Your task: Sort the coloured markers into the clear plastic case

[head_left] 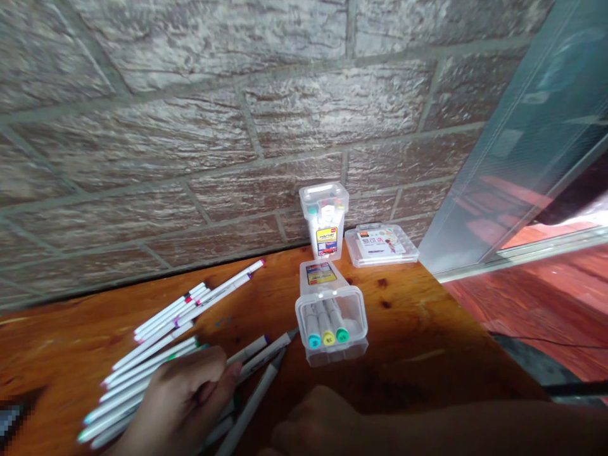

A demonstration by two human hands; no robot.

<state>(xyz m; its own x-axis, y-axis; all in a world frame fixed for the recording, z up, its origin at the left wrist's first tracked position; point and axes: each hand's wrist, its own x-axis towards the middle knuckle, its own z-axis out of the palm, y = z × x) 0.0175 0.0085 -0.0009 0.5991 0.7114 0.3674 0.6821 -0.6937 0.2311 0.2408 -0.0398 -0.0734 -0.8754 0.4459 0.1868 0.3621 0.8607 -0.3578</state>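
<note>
My left hand (pixel 183 396) is closed over a row of white markers (pixel 142 373) on the wooden table, thumb and forefinger pressed together. What lies in its grip is hidden. More markers (pixel 256 386) stick out to the right of its fingertips, with purple and grey ends. My right hand (pixel 313 418) is low in the view, dark and blurred, its fingers mostly hidden. In front of it a clear plastic box (pixel 354 310) lies on its side, mouth toward me, with blue, yellow and green-ended markers (pixel 327 320) inside.
A second clear box (pixel 326 221) of markers stands upright against the brick wall (pixel 285 120). Beside it lies a flat clear case (pixel 382 245) with a printed label. The wooden table (pixel 418 335) ends at the right, above a reddish floor (pixel 494 297). A dark object (pixel 10 421) sits at far left.
</note>
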